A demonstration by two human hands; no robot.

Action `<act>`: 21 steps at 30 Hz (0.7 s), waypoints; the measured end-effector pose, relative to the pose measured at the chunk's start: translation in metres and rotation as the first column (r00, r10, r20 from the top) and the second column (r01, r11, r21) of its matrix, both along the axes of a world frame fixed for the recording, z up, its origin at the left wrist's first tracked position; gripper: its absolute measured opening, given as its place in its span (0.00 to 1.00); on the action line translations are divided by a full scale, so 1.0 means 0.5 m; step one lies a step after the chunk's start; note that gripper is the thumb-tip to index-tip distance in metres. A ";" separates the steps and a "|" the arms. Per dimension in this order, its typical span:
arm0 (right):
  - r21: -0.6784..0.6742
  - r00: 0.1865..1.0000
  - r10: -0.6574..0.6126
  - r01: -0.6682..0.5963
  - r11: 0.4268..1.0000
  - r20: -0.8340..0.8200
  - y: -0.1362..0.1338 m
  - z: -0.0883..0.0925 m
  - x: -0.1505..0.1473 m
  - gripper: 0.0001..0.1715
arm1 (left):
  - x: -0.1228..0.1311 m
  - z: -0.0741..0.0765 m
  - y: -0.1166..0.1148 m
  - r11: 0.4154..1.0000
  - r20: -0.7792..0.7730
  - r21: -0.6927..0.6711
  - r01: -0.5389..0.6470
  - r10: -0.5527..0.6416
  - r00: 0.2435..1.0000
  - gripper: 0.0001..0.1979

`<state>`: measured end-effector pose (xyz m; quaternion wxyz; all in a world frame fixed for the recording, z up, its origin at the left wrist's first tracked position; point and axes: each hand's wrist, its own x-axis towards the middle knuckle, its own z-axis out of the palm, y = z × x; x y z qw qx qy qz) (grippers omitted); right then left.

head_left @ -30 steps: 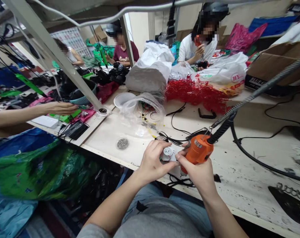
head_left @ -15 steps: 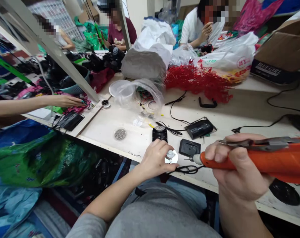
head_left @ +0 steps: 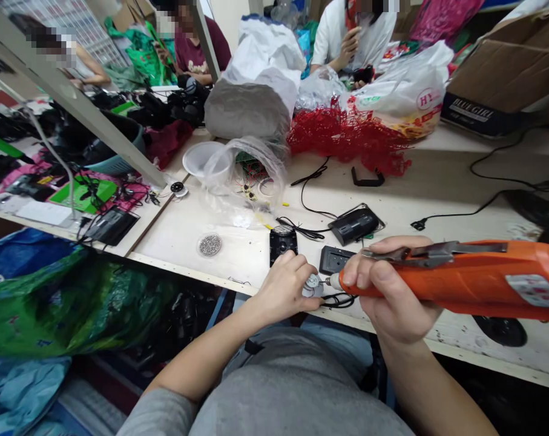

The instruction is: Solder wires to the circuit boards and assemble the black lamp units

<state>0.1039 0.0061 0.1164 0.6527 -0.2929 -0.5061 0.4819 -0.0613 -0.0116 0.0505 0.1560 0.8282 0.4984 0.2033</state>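
My left hand (head_left: 287, 283) is closed around the edge of a small round silver part (head_left: 311, 286), thumb on the near side and fingers on the far side. What kind of part it is I cannot make out. An orange electric screwdriver (head_left: 465, 281) lies level in my right hand (head_left: 394, 297), its bit pointing left at the silver part; whether the tip touches it I cannot tell. Just beyond my left fingers is a black plastic housing (head_left: 283, 242) with a round grille. A black rectangular part (head_left: 335, 260) and a coiled black cable (head_left: 340, 300) lie near the bit.
A clear dish of screws (head_left: 209, 244) stands to the left. Farther back are a black device (head_left: 353, 226), a clear bag of wired parts (head_left: 247, 175), red netting (head_left: 342, 136) and a cardboard box (head_left: 505, 79). Several people sit across the bench. A slanted post (head_left: 97, 103) rises at left.
The screwdriver has moved left, bringing its bit up to the silver part. My left hand keeps its hold. A co-worker's arm at the left has gone out of view, and the camera has shifted slightly.
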 end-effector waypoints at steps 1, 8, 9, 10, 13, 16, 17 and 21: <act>0.004 1.000 0.002 -0.002 1.000 0.013 0.001 -0.002 0.002 0.13 | 0.000 0.000 0.000 1.000 0.005 -0.007 0.002 -0.002 1.000 0.19; 0.037 0.993 0.037 -0.042 0.998 0.110 -0.001 -0.018 0.010 0.09 | -0.001 0.004 0.003 0.999 0.009 -0.045 0.007 -0.007 1.000 0.17; 0.042 0.993 0.037 -0.042 0.998 0.111 -0.001 -0.018 0.009 0.09 | 0.000 0.005 0.003 0.999 0.010 -0.045 0.008 -0.008 1.000 0.17; 0.046 0.993 0.035 -0.040 0.998 0.116 -0.001 -0.019 0.008 0.09 | 0.000 0.006 0.003 0.999 0.015 -0.044 0.007 -0.007 1.000 0.17; 0.027 0.986 0.014 -0.018 0.999 0.168 -0.001 -0.023 0.007 0.10 | 0.002 0.008 0.003 0.999 0.042 -0.044 0.006 -0.005 0.999 0.16; 0.007 0.974 -0.002 0.000 1.000 0.225 0.000 -0.029 0.008 0.13 | 0.005 0.006 0.004 0.998 0.028 -0.057 -0.003 0.004 1.000 0.14; 0.010 0.972 0.001 -0.003 1.000 0.233 0.001 -0.032 0.008 0.14 | 0.007 0.003 0.005 0.998 0.015 -0.064 -0.007 0.008 1.000 0.15; 0.028 0.968 0.039 -0.048 0.998 0.248 0.004 -0.036 0.009 0.13 | 0.013 -0.010 0.006 0.997 0.010 -0.078 -0.010 0.010 1.000 0.19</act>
